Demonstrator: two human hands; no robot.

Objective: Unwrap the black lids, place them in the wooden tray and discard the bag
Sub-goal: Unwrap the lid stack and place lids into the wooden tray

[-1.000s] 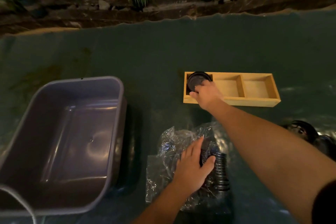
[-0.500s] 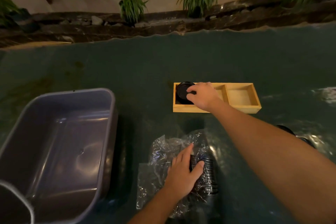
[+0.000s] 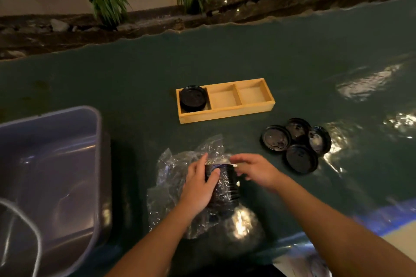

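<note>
A stack of black lids (image 3: 226, 184) lies on its side in a crumpled clear plastic bag (image 3: 171, 164) on the dark green table. My left hand (image 3: 199, 183) grips the stack through the plastic. My right hand (image 3: 255, 170) hovers at the stack's right end, fingers spread and slightly blurred, with nothing visibly in it. The wooden tray (image 3: 227, 109) with three compartments sits farther back; one black lid (image 3: 193, 98) rests in its left compartment. Several loose black lids (image 3: 295, 144) lie on the table to the right of the bag.
A large grey plastic tub (image 3: 49, 164) stands at the left, close to the bag. A rocky border with green plants (image 3: 108, 0) runs along the table's far edge. A pale surface (image 3: 400, 238) shows at the lower right corner.
My right hand has left the lid in the tray's left compartment and come back to the stack in the bag. The view shifted, bringing the loose lids into sight.
</note>
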